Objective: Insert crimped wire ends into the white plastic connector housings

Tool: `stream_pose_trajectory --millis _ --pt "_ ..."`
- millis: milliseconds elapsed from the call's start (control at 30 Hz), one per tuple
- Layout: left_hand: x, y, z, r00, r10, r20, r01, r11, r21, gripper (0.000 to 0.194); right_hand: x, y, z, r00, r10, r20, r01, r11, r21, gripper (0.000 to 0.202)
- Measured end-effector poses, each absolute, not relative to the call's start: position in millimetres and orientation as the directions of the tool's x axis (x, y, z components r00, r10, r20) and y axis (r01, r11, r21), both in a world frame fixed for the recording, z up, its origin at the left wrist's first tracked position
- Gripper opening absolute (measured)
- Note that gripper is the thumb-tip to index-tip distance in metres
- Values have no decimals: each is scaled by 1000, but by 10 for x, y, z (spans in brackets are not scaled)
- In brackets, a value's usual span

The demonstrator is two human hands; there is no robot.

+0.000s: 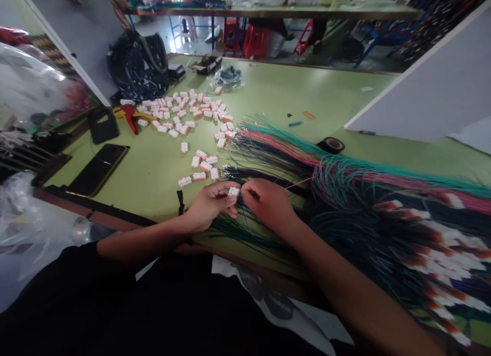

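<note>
Left hand (210, 205) at near centre of the green desk (153, 161), fingers curled, pinching a small white connector (233, 192) between thumb and fingertips. Right hand (269, 202) just beside it, fingers drawn together on a thin wire (297, 182), wire end held at the connector's right side; contact between wire tip and connector too small to confirm. Both hands near touching, connector between them, just above the desk edge.

Under and right of the hands: large fanned bundle of wires (345, 192), teal and pink strands on the far side, dark blue and black nearer, many ending at right in white and orange connectors. Green strands running beneath the wrists.

Far of the hands: scattered pile of loose white and orange connectors (187, 115), a few strays lying closer (199, 167). Left of the pile: red and yellow hand tool (130, 115), black phone (98, 168) flat on the desk, dark bag (138, 64) at far left. Roll of black tape (331, 145) right of centre, far of the bundle. Clear plastic bag with blue contents (226, 78) at far centre. Grey panel (429, 90) at right.
</note>
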State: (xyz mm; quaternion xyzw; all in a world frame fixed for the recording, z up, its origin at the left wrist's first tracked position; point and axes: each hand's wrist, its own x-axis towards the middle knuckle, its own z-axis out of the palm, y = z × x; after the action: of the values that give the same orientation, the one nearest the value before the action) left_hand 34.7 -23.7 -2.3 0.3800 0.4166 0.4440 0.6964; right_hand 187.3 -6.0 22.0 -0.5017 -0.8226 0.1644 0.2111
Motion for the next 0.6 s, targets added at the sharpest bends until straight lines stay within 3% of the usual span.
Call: stream_pose_trajectory --millis 200,267,333,400,500,600 --pt "363 -242 -25 292 916 -275 -393 377 839 34 2224 261 527 -545 837 57 687 485 -542 21" --pt "362 -242 -18 303 911 -280 -403 389 828 37 2514 567 620 -373 917 142 808 396 -436 22" --pt "359 -241 -14 322 903 -284 -406 403 820 38 2808 918 628 -100 975 200 946 155 -283 27" --pt "356 -241 -18 343 894 -287 -414 418 808 39 3026 1233 548 58 980 189 987 -28 -161 34" --pt "356 -241 -43 366 885 -288 -426 434 794 38 3138 1505 355 171 985 38 985 -172 14 37" --pt "360 -241 -66 372 879 -298 -430 448 784 38 3102 1535 221 175 984 -25 983 -173 69 33"
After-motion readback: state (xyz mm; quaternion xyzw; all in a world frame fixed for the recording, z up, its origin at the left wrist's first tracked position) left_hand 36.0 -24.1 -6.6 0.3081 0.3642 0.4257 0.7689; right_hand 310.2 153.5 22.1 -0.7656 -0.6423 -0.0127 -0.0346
